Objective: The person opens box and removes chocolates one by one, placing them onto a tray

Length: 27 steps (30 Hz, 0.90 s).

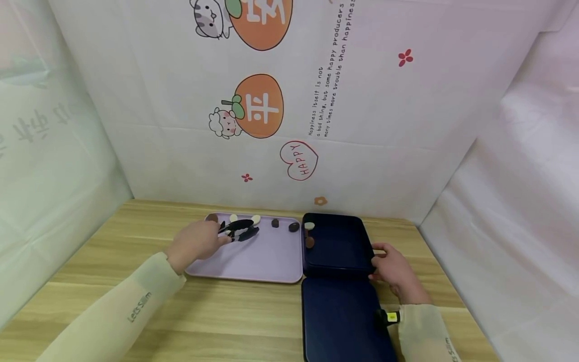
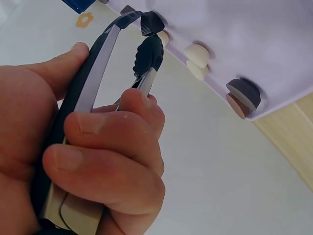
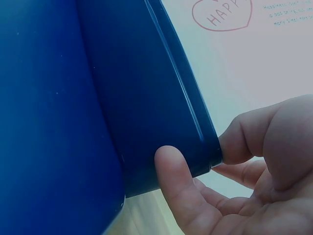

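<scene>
My left hand (image 1: 199,245) grips a pair of tongs (image 2: 93,83) with black scalloped tips. The tips stand slightly apart over the back left of a lilac tray (image 1: 267,259), nothing visible between them. Small chocolate-like pieces line the tray's back edge: a cream piece (image 1: 256,219), a dark piece (image 1: 294,227), a brown piece (image 1: 212,217) and others. Against the tray's right side stands a dark blue box (image 1: 336,251) holding a white piece (image 1: 309,226) and a brown piece (image 1: 309,242) at its left wall. At the box's right front corner, my right hand (image 1: 394,269) holds its wall between thumb and fingers.
A dark blue lid (image 1: 341,317) lies in front of the box, partly under the right wrist's black strap (image 1: 388,317). Beneath everything is a wood-grain table (image 1: 217,322). A printed white sheet (image 1: 362,166) rises behind, with white sheets at both sides.
</scene>
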### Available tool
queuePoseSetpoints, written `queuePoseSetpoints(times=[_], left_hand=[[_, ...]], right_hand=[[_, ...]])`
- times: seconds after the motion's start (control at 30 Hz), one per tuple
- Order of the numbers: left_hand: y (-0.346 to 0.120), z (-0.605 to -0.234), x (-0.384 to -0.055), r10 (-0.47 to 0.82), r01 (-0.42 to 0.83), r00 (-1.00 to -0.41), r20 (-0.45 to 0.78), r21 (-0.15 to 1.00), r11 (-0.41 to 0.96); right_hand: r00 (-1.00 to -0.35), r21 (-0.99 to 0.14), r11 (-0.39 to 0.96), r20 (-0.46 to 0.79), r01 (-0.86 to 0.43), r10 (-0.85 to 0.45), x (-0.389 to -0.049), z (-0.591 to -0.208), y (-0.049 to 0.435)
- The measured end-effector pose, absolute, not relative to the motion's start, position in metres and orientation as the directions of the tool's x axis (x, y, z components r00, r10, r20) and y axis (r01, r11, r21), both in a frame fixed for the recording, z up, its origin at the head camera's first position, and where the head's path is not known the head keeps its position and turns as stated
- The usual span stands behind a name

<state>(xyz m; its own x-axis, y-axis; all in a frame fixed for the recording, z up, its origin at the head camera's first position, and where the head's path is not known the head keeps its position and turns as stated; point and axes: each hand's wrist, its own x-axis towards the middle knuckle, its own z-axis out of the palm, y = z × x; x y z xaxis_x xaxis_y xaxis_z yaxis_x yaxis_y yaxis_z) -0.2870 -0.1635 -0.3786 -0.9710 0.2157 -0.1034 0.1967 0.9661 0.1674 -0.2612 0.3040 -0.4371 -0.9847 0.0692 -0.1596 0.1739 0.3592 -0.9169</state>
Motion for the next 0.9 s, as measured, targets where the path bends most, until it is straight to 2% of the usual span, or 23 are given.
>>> queuePoseSetpoints(times=[0.33,0.5,0.7,0.8,0.9], left_hand=[[-0.158,-0.373,-0.286,0.224,0.214,-0.974,-0.041,0.172,0.962],[-0.143,-0.362,-0.282,0.271,0.281,-0.959,0.084,0.138,0.950],[-0.116,-0.346,-0.274,0.403,0.411,-0.869,0.287,-0.034,0.911],[-0.099,-0.334,-0.271,0.442,0.427,-0.851,0.285,-0.114,0.897],[-0.080,-0.321,-0.274,0.486,0.459,-0.849,0.208,-0.163,0.873]], right_hand=[[-0.984,-0.916,0.359,-0.163,0.176,0.066,-0.260,-0.435,0.305],[-0.984,-0.915,0.362,-0.165,0.179,0.068,-0.260,-0.436,0.305],[-0.983,-0.910,0.371,-0.171,0.186,0.072,-0.260,-0.437,0.305],[-0.982,-0.905,0.381,-0.175,0.190,0.073,-0.260,-0.437,0.305],[-0.982,-0.905,0.382,-0.172,0.187,0.073,-0.260,-0.437,0.305]])
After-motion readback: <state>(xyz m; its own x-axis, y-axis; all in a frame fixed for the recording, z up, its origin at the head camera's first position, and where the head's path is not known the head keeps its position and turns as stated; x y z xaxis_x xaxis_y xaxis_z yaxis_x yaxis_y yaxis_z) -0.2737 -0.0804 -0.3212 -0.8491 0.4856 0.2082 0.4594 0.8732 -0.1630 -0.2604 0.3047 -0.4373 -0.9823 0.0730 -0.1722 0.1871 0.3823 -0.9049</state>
